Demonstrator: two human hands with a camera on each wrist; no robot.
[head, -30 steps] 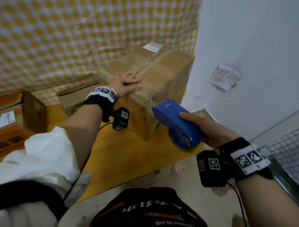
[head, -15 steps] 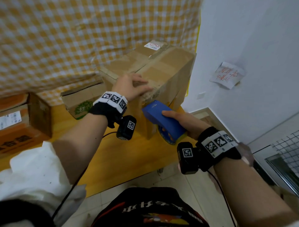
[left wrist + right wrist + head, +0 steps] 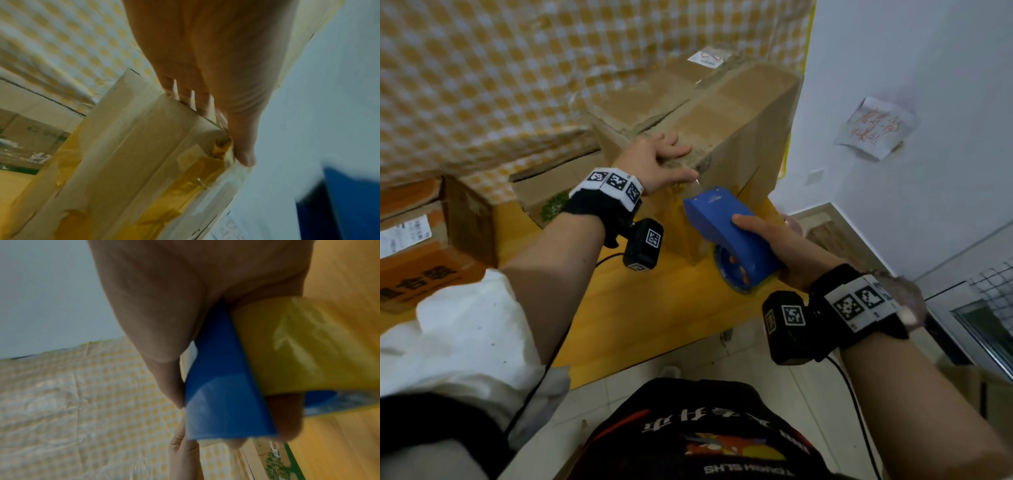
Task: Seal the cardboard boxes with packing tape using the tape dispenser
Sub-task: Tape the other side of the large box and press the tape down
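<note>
A large worn cardboard box (image 3: 736, 113) stands on the yellow wooden table (image 3: 647, 308), with old tape on its seams. My left hand (image 3: 654, 161) lies flat on the box's near top corner, fingers straight and thumb along the edge. In the left wrist view the thumb (image 3: 244, 146) lies against the corner of the box (image 3: 133, 162). My right hand (image 3: 777, 246) grips the blue tape dispenser (image 3: 726, 229). Its front end sits at the box's near face, just below my left thumb. The right wrist view shows the dispenser (image 3: 222, 394) and its yellow tape roll (image 3: 308, 345).
A smaller cardboard box (image 3: 551, 195) and an orange printed box (image 3: 417, 270) sit to the left on the table. A yellow checked cloth (image 3: 517, 68) hangs behind. The white wall (image 3: 928, 68) with a paper note (image 3: 873, 126) stands close on the right. Tiled floor lies below the table edge.
My right hand has carried the dispenser left and up, to the box's near face under my left thumb. My left hand has stayed on the box's near top corner.
</note>
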